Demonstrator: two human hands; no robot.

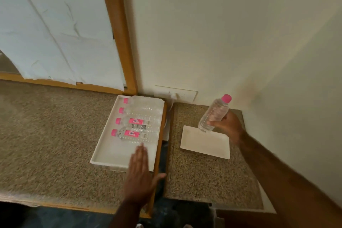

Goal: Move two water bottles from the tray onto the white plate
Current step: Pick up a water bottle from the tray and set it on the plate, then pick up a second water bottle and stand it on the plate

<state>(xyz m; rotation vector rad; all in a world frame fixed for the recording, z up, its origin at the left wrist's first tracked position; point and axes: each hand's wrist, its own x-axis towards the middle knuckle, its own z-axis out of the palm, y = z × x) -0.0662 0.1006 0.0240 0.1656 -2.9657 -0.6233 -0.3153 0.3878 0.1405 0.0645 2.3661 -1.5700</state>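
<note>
Right hand (226,123) clamped on a tilted bottle (214,114) over the white plate's (205,143) far edge — left hand (138,170) flat, fingers spread, at the tray (107,152); four bottles (135,121) lie there.

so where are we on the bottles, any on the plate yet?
None set down yet: the white plate shows nothing resting on it. In hand: the right hand holds one water bottle tilted, its base just above the plate's far edge. Left: place it, then take a second from the four lying in the tray. The left hand is open, flat over the tray's near edge.
</note>
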